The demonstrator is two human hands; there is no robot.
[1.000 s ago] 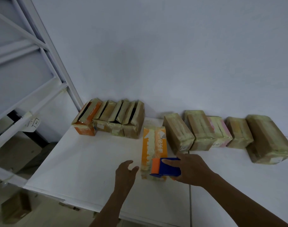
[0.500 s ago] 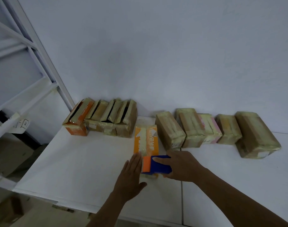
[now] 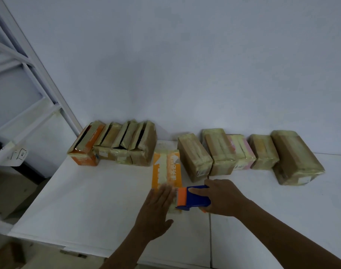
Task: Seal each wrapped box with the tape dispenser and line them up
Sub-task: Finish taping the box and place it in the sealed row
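Note:
An orange and white wrapped box (image 3: pixel 166 167) lies flat on the white table (image 3: pixel 92 193), a strip of tape running down its top. My left hand (image 3: pixel 156 212) rests flat, fingers together, on the box's near end. My right hand (image 3: pixel 222 199) grips the blue and orange tape dispenser (image 3: pixel 193 198) at the box's near right corner. Several taped brown boxes (image 3: pixel 194 154) stand in a row to the right along the wall. Another group of boxes (image 3: pixel 115 146) stands to the left.
A white metal frame (image 3: pixel 39 74) slants up at the left past the table's edge. The wall (image 3: pixel 185 65) runs close behind the boxes. A seam (image 3: pixel 210 239) splits the tabletop near my right forearm.
My left hand has moved up from the table onto the near end of the orange box. The dispenser stays at the box's near end in my right hand.

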